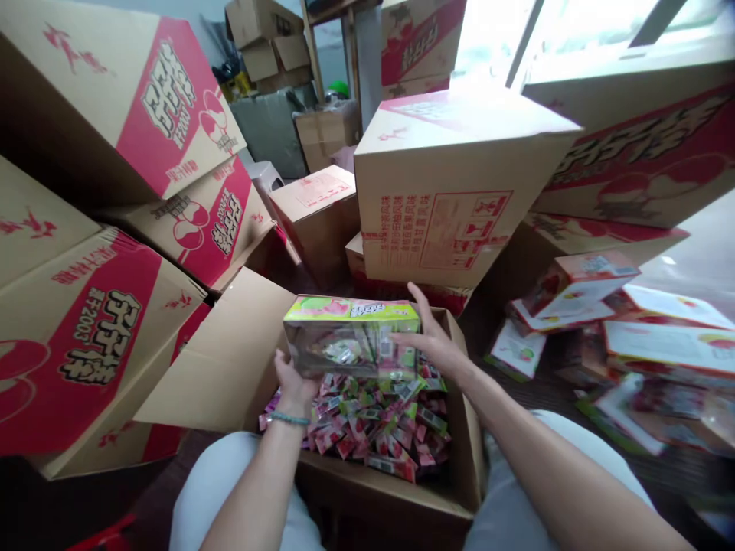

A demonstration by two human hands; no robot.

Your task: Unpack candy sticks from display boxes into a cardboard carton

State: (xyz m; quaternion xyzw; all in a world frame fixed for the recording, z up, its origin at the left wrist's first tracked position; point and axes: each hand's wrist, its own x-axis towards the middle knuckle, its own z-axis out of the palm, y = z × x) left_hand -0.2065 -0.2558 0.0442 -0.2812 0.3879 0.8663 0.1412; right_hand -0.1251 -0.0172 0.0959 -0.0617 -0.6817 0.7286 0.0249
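Note:
Between my two hands is a candy display box [350, 310] with a yellow-green and pink printed top edge and a see-through front; some wrapped pieces show inside it. My left hand [295, 386] grips its lower left corner, a teal bracelet round the wrist. At the box's right end, my right hand [433, 337] has its thumb on the front and its fingers behind the top edge. Directly below lies a heap of small pink, green and purple wrapped candies [373, 428] in an open cardboard carton [468, 428], which stands between my knees.
Large printed cartons [115, 329] are stacked on the left, with more behind, including a tall carton [442, 199] just beyond the open one. Several display boxes [666, 348] lie piled on the right. One carton flap [223, 360] sticks out leftward.

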